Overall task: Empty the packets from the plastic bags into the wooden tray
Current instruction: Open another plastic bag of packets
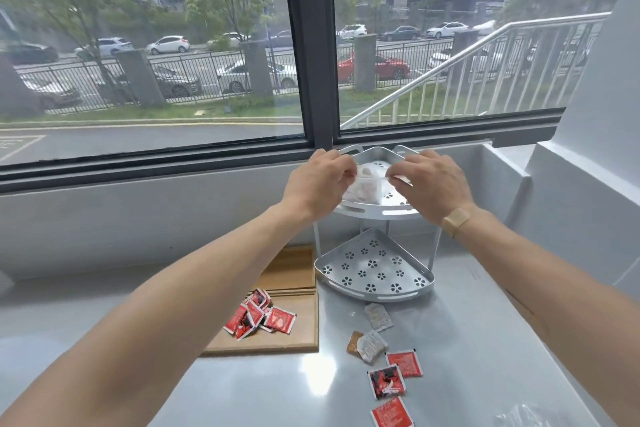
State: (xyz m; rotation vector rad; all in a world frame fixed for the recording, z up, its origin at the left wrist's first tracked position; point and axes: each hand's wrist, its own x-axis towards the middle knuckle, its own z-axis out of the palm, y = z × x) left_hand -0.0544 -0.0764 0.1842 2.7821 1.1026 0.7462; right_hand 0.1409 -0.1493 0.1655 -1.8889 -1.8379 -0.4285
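Observation:
A clear plastic bag (367,184) with pale packets inside sits over the top shelf of a white corner rack (375,210). My left hand (320,180) pinches the bag's left top edge, and my right hand (433,180) pinches its right top edge. The wooden tray (287,340) lies on the counter left of the rack, partly hidden by my left forearm. A heap of red packets (259,314) rests in the tray.
The rack's lower shelf (374,270) holds nothing. Loose red packets (394,381) and pale packets (372,345) lie on the steel counter at front right. A crumpled clear bag (526,418) shows at the bottom right edge. A window runs along the back.

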